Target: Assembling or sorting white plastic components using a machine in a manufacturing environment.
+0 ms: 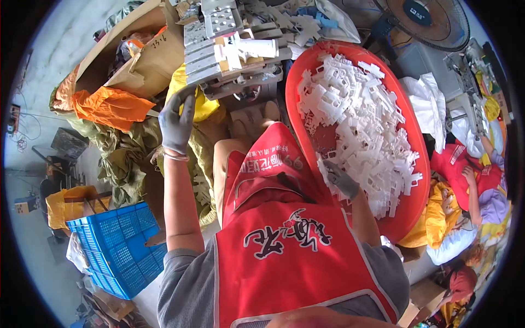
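Observation:
My left hand [178, 123], in a grey glove, is raised at the left front corner of a metal press fixture [235, 60]. Its fingers point forward, partly apart. A small white strip [153, 113] shows beside the glove; whether they touch is unclear. White molded plastic pieces [246, 49] lie across the fixture's top. My right hand [340, 181], gloved too, is closed on a slim white plastic part [322, 168] over the near left side of a red oval tub [416, 191]. White plastic parts [355, 117] are heaped in that tub.
Left of me are a cardboard box [147, 63], orange cloth [109, 106], olive sacks [126, 164] and a blue crate [117, 246]. A fan [421, 16] stands at the far right. Another person in red [459, 169] sits beyond the tub, near yellow bags [435, 216].

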{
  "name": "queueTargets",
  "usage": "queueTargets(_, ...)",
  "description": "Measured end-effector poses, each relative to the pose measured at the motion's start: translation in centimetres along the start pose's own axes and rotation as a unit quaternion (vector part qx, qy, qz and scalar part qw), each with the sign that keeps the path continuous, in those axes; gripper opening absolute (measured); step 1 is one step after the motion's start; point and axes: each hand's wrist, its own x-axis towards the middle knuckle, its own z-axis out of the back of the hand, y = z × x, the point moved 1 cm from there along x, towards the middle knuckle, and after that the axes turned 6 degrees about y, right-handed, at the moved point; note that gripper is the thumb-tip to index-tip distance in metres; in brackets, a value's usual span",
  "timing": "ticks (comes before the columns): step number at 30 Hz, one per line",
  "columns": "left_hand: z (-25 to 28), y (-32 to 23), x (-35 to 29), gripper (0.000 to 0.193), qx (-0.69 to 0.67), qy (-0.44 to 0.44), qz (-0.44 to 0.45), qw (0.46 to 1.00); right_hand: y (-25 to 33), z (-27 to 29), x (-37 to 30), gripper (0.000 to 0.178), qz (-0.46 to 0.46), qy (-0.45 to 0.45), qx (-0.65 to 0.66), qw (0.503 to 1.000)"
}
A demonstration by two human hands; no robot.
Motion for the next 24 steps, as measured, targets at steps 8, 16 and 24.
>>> queueTargets(8,-1.1,-1.9,6.4,0.024,0.060,0.062,-0.071,0.994,-1.7,1.1,-1.1,0.068,0.086,0.052,0.066,0.993)
queueTargets(16,-3.0,-0.7,10.0,0.034,0.043,0.191,-0.085,0.977,2.3,-0.6,-2.7,0.073,-0.169,0.052,-0.067,0.982)
queueTargets(24,-1.2,-0.9,7.5,0.030,-0.081,-0.017,-0.038,0.996,0.6,-2.1,0.0,0.065,0.074,-0.162,-0.297,0.938)
